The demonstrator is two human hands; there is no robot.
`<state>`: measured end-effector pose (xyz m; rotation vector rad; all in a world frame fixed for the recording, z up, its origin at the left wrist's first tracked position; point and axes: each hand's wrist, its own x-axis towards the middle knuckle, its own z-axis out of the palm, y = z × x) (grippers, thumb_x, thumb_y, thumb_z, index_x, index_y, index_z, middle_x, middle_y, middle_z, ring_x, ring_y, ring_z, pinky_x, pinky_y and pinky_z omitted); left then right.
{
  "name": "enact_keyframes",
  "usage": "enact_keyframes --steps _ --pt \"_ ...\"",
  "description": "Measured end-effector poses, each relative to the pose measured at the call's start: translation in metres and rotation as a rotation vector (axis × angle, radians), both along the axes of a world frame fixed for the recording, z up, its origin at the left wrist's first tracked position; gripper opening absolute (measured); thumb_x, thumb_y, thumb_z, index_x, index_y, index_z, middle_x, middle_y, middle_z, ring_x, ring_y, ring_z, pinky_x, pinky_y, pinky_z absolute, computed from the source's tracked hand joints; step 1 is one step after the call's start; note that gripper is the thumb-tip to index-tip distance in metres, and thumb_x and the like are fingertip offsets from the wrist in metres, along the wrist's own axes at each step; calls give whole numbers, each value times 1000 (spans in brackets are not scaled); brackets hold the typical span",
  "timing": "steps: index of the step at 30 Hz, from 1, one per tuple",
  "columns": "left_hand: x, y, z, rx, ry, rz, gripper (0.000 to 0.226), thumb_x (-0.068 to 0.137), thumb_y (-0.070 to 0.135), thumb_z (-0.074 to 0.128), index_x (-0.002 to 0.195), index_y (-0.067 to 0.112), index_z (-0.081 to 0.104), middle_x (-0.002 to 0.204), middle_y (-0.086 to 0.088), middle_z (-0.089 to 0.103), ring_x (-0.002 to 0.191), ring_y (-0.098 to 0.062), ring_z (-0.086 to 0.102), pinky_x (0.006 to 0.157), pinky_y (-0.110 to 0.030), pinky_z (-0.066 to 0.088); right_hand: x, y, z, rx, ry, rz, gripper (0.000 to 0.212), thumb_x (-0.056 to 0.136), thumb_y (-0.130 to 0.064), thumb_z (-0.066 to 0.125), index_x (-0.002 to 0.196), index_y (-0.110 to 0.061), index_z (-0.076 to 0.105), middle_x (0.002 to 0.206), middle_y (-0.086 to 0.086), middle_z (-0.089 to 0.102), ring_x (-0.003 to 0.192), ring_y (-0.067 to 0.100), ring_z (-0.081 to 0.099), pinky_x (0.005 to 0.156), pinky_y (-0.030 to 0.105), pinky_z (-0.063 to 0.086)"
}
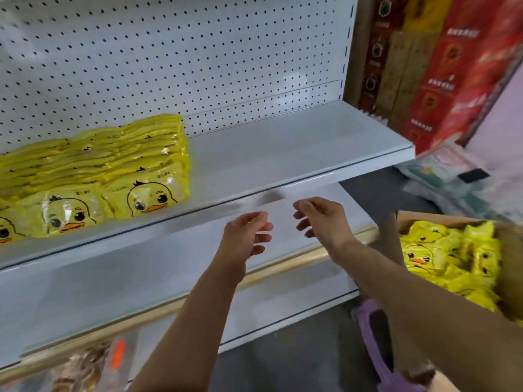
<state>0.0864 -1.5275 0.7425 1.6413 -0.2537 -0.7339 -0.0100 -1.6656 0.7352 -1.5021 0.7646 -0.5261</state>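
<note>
Yellow duck-face packets (93, 176) lie stacked in rows on the left part of a white shelf (283, 148). More of the same packets (450, 258) fill a cardboard box (509, 256) at the right. My left hand (246, 236) and my right hand (319, 219) hover side by side in front of the shelf's front edge, fingers loosely curled, holding nothing. Both hands are apart from the packets.
A white pegboard (169, 52) backs the shelf. A lower white shelf (141, 278) with a wooden rail sits below. Red and brown cartons (441, 66) stand at the right. Bagged goods (85, 369) lie at the bottom left. Grey floor lies below.
</note>
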Motion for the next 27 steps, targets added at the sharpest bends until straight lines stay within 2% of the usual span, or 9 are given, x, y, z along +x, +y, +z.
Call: enact_keyframes --steps 6,9,12,14,17,20,23,25,27 --pt "-100 -94 -28 69 77 -91 18 96 29 60 104 16 69 92 -4 73 73 -16 64 63 -27 48 -106 -78 -42 84 64 -76 18 95 -19 56 85 -15 70 69 2 68 55 15 58 48 21 42" --pt "-150 -139 -54 89 143 -124 29 101 32 49 99 13 71 88 -4 72 70 -17 63 62 -28 45 -161 -111 -67 135 99 -125 21 94 -15 56 77 -15 68 63 4 64 51 17 52 46 21 37" --pt "-194 -173 -83 95 168 -182 34 103 31 43 93 15 71 82 -2 69 68 -14 62 63 -26 43 -215 -146 -87 182 157 -166 19 95 -13 54 85 -6 68 68 9 61 52 17 50 43 18 37" --pt "-220 -191 -100 121 163 -245 37 104 35 41 97 16 72 80 0 69 69 -11 61 65 -25 42 -249 -171 -100 199 218 -190 19 96 -15 53 92 -5 69 71 7 63 54 16 52 46 21 38" --pt "-249 -215 -125 173 177 -300 37 103 41 44 93 20 74 76 3 70 69 -9 62 65 -25 42 -292 -207 -127 215 287 -233 20 97 -19 53 90 -10 70 73 6 65 55 15 54 50 24 38" --pt "-267 -242 -147 226 268 -323 37 102 40 47 91 16 73 74 -1 68 62 -11 57 57 -23 37 -322 -233 -155 247 345 -266 21 97 -21 54 91 -9 70 73 5 66 54 13 55 48 22 39" --pt "-277 -268 -172 325 264 -397 26 100 32 51 95 15 70 80 -3 69 65 -13 60 56 -23 40 -343 -248 -187 257 419 -273 15 95 -14 58 94 -3 69 74 8 66 51 9 57 42 17 39" --pt "-280 -280 -195 375 260 -447 18 98 25 56 100 11 68 84 -3 68 68 -13 61 57 -23 43 -354 -253 -213 238 500 -237 10 92 -9 61 96 -4 69 74 6 66 55 12 57 43 16 40" --pt "-284 -288 -224 422 262 -505 22 93 20 62 108 5 66 85 -5 66 72 -16 61 61 -23 45 -364 -253 -239 238 560 -187 9 91 -3 60 94 -5 69 71 4 63 58 15 55 46 19 41"
